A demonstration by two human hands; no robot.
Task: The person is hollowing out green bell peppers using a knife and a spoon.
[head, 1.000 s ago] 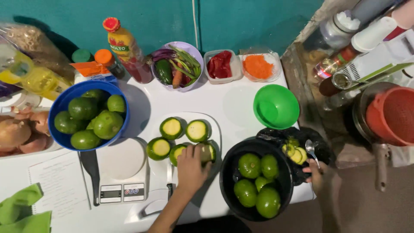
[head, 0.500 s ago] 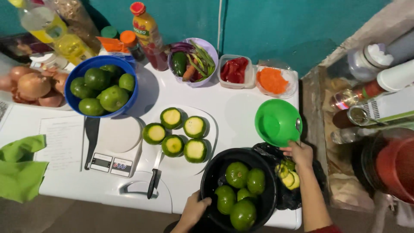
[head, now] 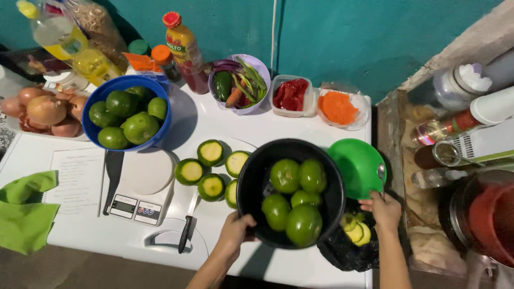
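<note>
Table: we see a white table [head: 342,134] filling most of the frame, from the left edge to the wooden shelf at the right
Black bowl: the black bowl [head: 251,184] sits at lower centre, lifted a little over the cutting board, with five whole green tomatoes [head: 292,200] in it
Blue bowl: upper left, a blue bowl [head: 160,128] holds more green tomatoes
Cutting board: a white cutting board [head: 214,206] lies left of centre, its right part under the black bowl, with cut green tomato halves [head: 210,170] face up on it
Scale: a white kitchen scale [head: 140,184] stands just left of the board, below the blue bowl
Green bowl: a green bowl [head: 356,166] stands right of centre, touching the black bowl's rim
Black bag: at lower right a black bag [head: 342,251] holds pale green slices
Green cloth: a green cloth [head: 24,211] lies at the lower left edge
Left hand: our left hand [head: 235,233] is at bottom centre, fingers curled over the near rim of the black bowl, gripping it
Right hand: our right hand [head: 384,210] is at lower right, closed around a spoon [head: 380,174] whose bowl end rests on the green bowl's edge
Knife: a black-handled knife [head: 187,225] lies on the board's lower edge, left of our left hand
</note>
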